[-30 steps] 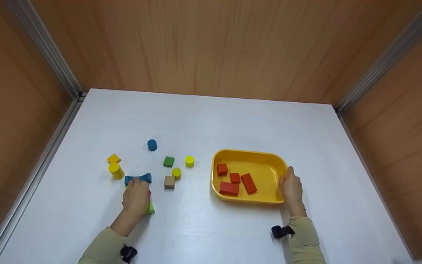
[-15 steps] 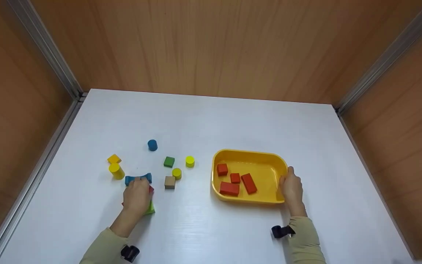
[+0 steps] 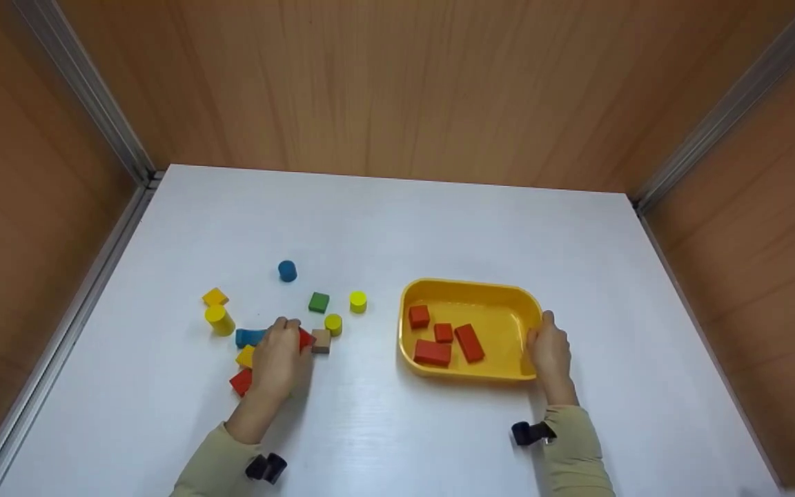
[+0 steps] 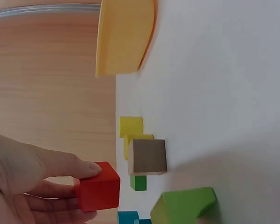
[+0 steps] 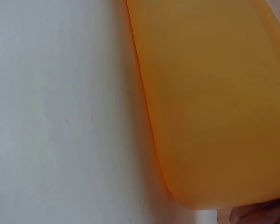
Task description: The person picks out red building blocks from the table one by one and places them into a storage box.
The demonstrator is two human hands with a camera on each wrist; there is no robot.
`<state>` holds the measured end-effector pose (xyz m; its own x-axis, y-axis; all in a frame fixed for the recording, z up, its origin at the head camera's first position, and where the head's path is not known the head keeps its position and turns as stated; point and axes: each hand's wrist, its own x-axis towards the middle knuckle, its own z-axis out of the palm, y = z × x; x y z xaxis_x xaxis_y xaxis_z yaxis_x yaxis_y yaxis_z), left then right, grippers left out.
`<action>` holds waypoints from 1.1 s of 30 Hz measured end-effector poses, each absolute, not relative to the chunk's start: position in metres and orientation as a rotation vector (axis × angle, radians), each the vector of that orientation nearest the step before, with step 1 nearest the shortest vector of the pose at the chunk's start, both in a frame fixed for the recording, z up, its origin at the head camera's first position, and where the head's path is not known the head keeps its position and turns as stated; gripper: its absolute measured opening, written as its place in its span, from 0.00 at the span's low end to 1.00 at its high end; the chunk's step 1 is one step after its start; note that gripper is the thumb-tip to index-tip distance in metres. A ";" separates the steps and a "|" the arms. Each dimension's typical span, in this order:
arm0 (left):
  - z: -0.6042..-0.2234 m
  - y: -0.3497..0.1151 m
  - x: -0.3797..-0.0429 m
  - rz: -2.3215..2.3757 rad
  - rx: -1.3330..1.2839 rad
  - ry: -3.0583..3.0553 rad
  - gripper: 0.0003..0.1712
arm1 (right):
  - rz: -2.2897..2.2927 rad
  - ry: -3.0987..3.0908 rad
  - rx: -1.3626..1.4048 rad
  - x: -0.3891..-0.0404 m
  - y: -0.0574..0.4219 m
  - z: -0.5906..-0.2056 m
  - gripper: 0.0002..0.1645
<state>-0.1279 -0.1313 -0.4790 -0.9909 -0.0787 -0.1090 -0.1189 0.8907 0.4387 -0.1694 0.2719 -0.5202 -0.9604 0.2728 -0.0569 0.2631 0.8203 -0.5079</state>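
My left hand (image 3: 279, 362) pinches a red block (image 4: 100, 186) between thumb and fingers, and the left wrist view shows it raised above the white table. In the head view that block overlaps the side of a plain wooden cube (image 3: 321, 341). A second red block (image 3: 241, 382), a yellow block (image 3: 246, 357) and a blue block (image 3: 249, 337) lie just left of this hand. My right hand (image 3: 551, 355) grips the right end of a yellow tray (image 3: 470, 291). Several red blocks lie inside the tray, mostly toward its left half.
Beyond the left hand are a blue cylinder (image 3: 287, 270), a green block (image 3: 318, 302) and two short yellow cylinders. A taller yellow cylinder (image 3: 219, 320) stands farther left. A green block (image 4: 184, 205) shows in the left wrist view. Wooden panels (image 3: 397, 90) enclose the table.
My left hand has moved right and slightly up from the block pile, carrying the red block. This uncovers the red and yellow blocks beneath. My right hand and the tray stay in place.
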 end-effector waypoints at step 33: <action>-0.458 -0.028 -0.147 1.114 0.302 3.184 0.24 | 0.824 -2.965 -0.419 -0.169 0.270 -0.520 0.15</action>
<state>-0.1470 -0.0276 -0.4578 -0.9545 0.0852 0.2858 0.2449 0.7710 0.5879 -0.1687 0.2701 -0.5204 -0.9630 0.2671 -0.0371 0.2479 0.8227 -0.5116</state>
